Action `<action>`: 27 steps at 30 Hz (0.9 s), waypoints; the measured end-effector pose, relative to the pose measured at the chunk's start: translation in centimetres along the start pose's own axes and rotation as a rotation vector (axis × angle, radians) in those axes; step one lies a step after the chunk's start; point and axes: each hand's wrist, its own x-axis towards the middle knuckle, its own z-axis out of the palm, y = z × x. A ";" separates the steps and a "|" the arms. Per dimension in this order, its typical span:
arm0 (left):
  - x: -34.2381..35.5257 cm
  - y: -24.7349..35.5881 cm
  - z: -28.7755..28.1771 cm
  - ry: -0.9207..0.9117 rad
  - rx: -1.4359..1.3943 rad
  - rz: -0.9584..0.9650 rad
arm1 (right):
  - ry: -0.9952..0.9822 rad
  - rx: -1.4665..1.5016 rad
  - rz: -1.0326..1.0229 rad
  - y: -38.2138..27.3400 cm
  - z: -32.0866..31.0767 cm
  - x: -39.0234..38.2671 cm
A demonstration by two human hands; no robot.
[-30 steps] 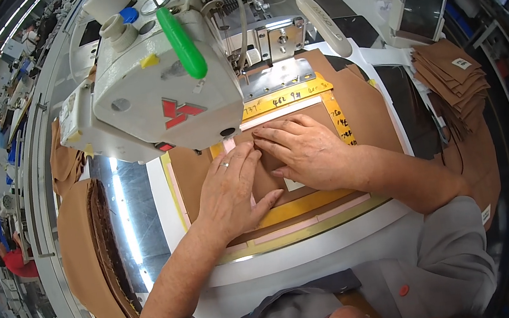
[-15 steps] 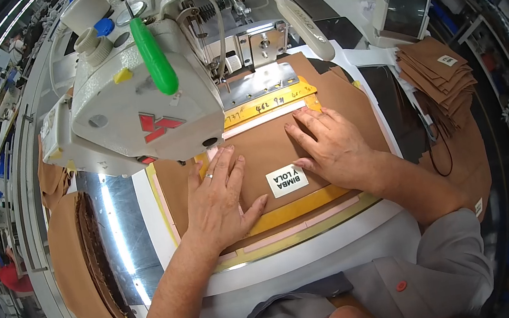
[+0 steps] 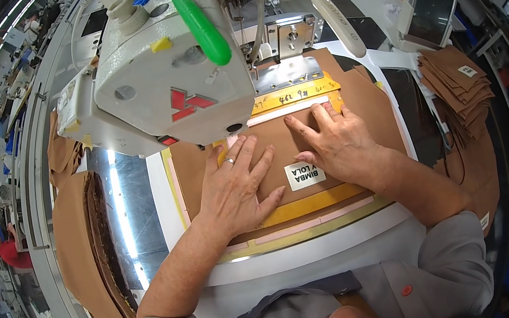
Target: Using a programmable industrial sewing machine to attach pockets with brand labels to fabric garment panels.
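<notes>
My left hand lies spread on a brown sheet panel, its fingertips at a pale pink strip near the sewing machine head. My right hand rests on the same panel, fingers apart, the tips along a white strip. Its thumb overlaps the edge of a white printed label. Beyond the strip sit a yellow marked bar and a metal plate. The panel lies in a template frame with a yellow front bar. Neither hand grips anything.
Stacks of brown pieces lie at the left and at the right. A green-handled tool stands on the machine head. A grey-white hanging handle and a screen are at the back right.
The whole view has shifted, so machine and panel appear farther right. Over the panel, my right hand has slid slightly left, its fingers more spread. My left hand keeps its place on the panel.
</notes>
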 end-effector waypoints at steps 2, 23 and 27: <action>0.1 0.0 -0.2 -0.005 0.021 0.015 | 0.026 -0.207 -0.006 -0.4 0.8 0.4; -0.3 -0.4 -0.9 -0.048 0.037 -0.035 | 0.181 -0.082 -0.102 0.9 1.1 -0.9; -0.9 -1.4 -1.5 -0.060 0.028 -0.048 | 0.188 -0.062 -0.114 0.5 1.0 -0.4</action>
